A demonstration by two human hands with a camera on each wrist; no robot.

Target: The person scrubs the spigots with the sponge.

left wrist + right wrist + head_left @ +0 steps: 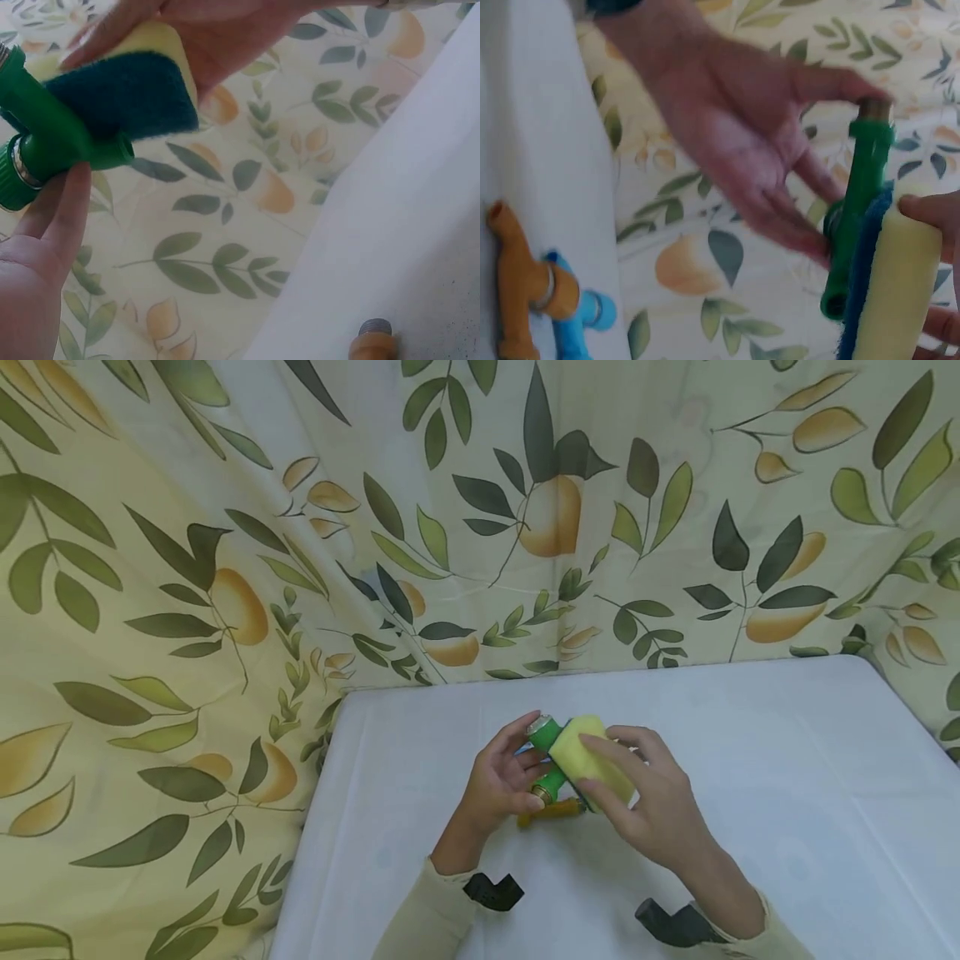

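Observation:
My left hand holds a green plastic tap over the table. Its thumb is at the brass threaded end, and the fingers lie along the other side, as the right wrist view shows. A yellow sponge is gripped by my right hand, with the thumb and fingers on its soft yellow side. The sponge's dark blue-green scouring face lies against the body of the green tap. Below the hands, an orange tap and a blue tap lie side by side on the table.
A white-covered table spreads under both hands. Behind it and on the left hangs a curtain with a leaf and fruit print. Dark camera mounts sit at both wrists, at the ends of light sleeves.

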